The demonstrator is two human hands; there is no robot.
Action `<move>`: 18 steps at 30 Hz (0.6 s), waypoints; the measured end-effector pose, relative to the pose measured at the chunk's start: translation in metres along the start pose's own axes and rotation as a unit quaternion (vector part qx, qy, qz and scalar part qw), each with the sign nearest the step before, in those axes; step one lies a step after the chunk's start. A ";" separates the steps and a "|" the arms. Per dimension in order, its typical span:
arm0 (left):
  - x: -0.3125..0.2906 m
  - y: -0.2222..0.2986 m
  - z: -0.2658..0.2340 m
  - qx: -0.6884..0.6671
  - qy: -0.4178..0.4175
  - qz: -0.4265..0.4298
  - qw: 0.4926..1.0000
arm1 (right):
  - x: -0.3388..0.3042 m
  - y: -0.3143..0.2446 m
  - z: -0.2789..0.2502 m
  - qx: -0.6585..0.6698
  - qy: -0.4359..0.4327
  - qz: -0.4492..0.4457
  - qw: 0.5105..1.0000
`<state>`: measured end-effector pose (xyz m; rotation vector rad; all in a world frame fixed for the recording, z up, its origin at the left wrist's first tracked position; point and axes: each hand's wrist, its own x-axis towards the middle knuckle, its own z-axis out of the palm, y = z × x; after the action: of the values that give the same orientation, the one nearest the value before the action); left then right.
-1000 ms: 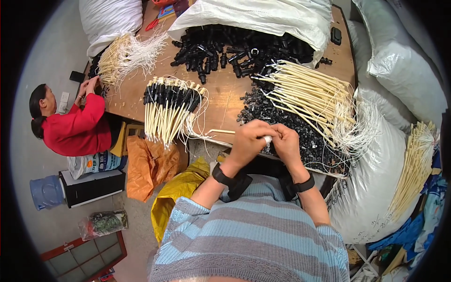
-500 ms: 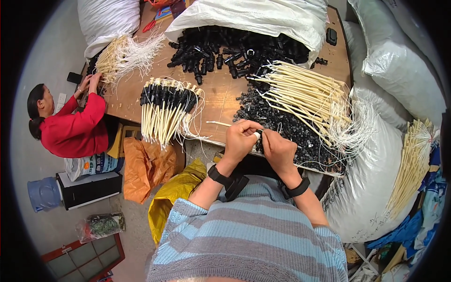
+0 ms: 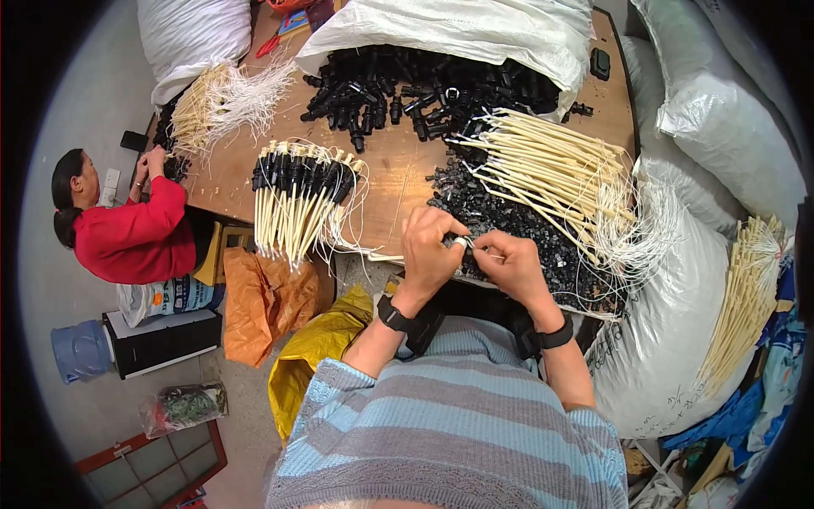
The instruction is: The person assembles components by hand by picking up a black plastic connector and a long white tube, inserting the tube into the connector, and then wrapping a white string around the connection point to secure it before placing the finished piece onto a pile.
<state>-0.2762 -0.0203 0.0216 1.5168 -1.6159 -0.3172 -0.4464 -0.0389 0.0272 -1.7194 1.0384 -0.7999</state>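
Observation:
My left hand (image 3: 431,254) is closed around a cream-coloured rod (image 3: 387,258), whose end pokes out to its left. At the near edge of the table, my right hand (image 3: 514,265) pinches a thin white string (image 3: 471,243) that runs to the left hand's fingertips. What exactly sits between those fingertips is too small to make out. Just beyond the hands spreads a pile of small black pieces (image 3: 483,222). A bundle of similar cream rods (image 3: 551,161) with white strings lies across that pile.
To the left, cream rods with black fittings (image 3: 303,199) lie in a row. A white sack (image 3: 458,34) spills black fittings (image 3: 373,93) at the back. A person in red (image 3: 136,222) works at the far left. Filled white sacks (image 3: 670,314) crowd the right; a yellow bag (image 3: 318,348) lies below.
My right hand has shifted slightly right and now pinches a white string. The rod in my left hand has tipped lower at its outer end. The person in red has drawn their hands back.

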 end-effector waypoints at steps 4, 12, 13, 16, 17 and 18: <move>0.011 0.016 -0.013 -0.169 -0.128 -0.008 0.977 | 0.001 -0.005 -0.017 0.508 -0.017 0.179 0.842; 0.003 -0.014 -0.009 -0.072 -0.224 -0.020 0.972 | -0.007 -0.001 -0.015 -0.282 0.005 -0.199 0.939; 0.001 -0.010 -0.010 -0.047 -0.229 -0.052 0.971 | -0.008 0.000 -0.012 -0.289 0.024 -0.200 0.936; 0.000 -0.003 -0.008 -0.036 -0.140 0.081 0.986 | -0.003 -0.007 -0.003 -0.176 0.058 -0.061 0.981; -0.002 0.006 -0.010 0.047 -0.166 0.079 0.982 | 0.000 -0.005 -0.001 -0.135 0.065 -0.005 0.989; 0.000 0.007 -0.012 0.054 -0.161 0.073 0.983 | 0.005 -0.006 -0.006 -0.024 0.022 0.105 0.994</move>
<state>-0.2727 -0.0141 0.0332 1.4709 -2.0160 -0.4149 -0.4473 -0.0443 0.0352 -1.6063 1.2526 -0.6859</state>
